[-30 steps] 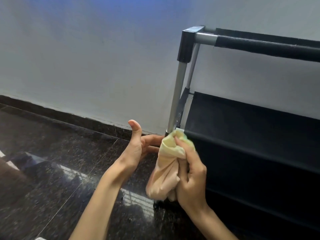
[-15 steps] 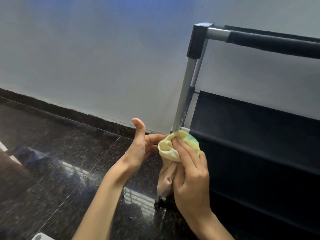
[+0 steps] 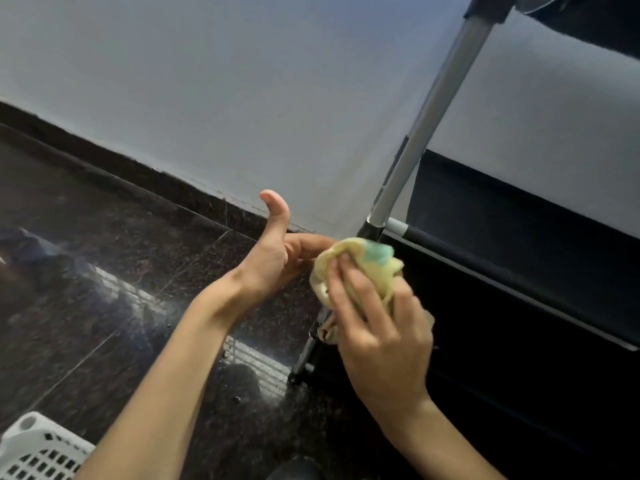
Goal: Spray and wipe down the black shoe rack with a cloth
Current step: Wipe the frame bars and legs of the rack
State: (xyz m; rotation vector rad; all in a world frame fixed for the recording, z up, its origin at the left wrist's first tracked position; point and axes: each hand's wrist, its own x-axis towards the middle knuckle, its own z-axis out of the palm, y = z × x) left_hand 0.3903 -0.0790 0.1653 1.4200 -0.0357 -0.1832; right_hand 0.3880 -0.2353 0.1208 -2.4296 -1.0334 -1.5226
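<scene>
The black shoe rack point(image 3: 512, 244) fills the right side, with a silver corner post point(image 3: 426, 129) and black fabric shelves. My right hand point(image 3: 377, 327) grips a bunched pale yellow cloth point(image 3: 356, 268) with a teal patch and presses it against the rack's front left corner, just below the silver post's lower joint. My left hand point(image 3: 277, 258) is beside the cloth on its left, thumb up, fingers reaching toward the post behind the cloth; the fingertips are hidden. No spray bottle is in view.
A dark polished stone floor point(image 3: 104, 271) lies to the left, with a dark skirting under the pale wall point(image 3: 242, 81). The corner of a white perforated plastic basket point(image 3: 34, 448) shows at the bottom left. Water droplets spot the floor near the rack's foot.
The view has tilted and dropped, so the rack's top bar has gone mostly out of frame. My right hand has moved the cloth down and right onto the lower corner joint. The left hand stays beside it.
</scene>
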